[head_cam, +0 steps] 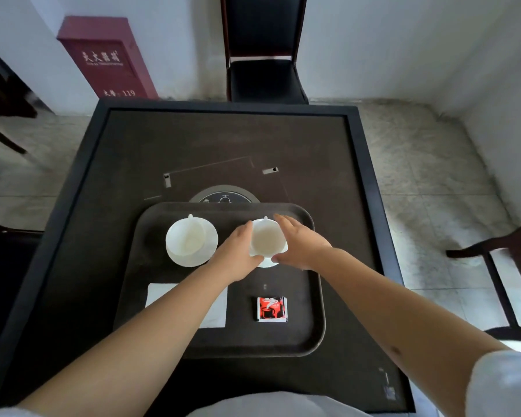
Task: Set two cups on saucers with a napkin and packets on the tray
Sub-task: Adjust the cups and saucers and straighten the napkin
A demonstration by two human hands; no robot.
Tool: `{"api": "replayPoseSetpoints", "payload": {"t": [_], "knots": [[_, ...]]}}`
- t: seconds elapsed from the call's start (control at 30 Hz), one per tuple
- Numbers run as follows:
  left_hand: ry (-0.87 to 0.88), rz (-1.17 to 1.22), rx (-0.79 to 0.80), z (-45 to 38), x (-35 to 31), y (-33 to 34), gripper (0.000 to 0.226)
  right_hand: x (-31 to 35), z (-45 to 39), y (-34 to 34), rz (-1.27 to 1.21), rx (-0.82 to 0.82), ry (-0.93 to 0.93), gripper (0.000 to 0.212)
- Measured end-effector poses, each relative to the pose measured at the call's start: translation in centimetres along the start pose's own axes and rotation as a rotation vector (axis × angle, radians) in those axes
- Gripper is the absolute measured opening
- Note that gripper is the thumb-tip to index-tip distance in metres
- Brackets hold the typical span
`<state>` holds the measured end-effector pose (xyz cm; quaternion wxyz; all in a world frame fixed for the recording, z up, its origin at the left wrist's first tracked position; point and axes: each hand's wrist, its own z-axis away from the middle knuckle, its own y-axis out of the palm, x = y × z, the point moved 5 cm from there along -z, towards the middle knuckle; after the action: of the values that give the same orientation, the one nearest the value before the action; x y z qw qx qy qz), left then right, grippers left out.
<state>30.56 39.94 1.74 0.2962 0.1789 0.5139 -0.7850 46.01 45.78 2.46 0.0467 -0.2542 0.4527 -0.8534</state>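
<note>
A dark tray (310,326) lies on the table. At its back left a white cup (185,237) stands on a white saucer (206,252). At the back right a second white cup (265,239) is cupped between my left hand (236,254) and my right hand (303,245), over a saucer (265,263) that shows only at its near edge. A white napkin (215,311) lies at the tray's front left, partly under my left forearm. Red coffee packets (271,309) lie at the front right.
The tray sits on a dark square table (223,145) with a round control panel (224,196) just behind it. A black chair (265,55) stands beyond the table, another chair (512,266) at the right, a red cabinet (107,58) on the left wall.
</note>
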Motion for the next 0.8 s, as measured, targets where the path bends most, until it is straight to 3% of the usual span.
{"api": "replayPoseSetpoints", "payload": {"t": [0.17,0.33,0.53,0.73,0.8], "knots": [[0.033,0.030,-0.014,-0.5,0.2,0.5,0.076,-0.3,-1.3,-0.1,0.081,0.045,0.006,0.094],[-0.071,0.120,0.061,-0.9,0.7,0.6,0.075,-0.3,-1.3,-0.1,0.086,0.019,0.019,0.092],[-0.134,0.173,0.045,-1.4,0.5,0.3,0.066,-0.1,-0.7,0.5,0.107,-0.050,0.052,0.088],[-0.147,0.153,0.054,-1.7,0.4,0.6,0.075,0.3,-1.3,-1.7,0.155,-0.116,-0.022,0.070],[-0.152,0.163,0.073,-1.6,0.5,0.8,0.075,0.8,-1.9,-1.7,0.221,-0.068,-0.063,0.073]]}}
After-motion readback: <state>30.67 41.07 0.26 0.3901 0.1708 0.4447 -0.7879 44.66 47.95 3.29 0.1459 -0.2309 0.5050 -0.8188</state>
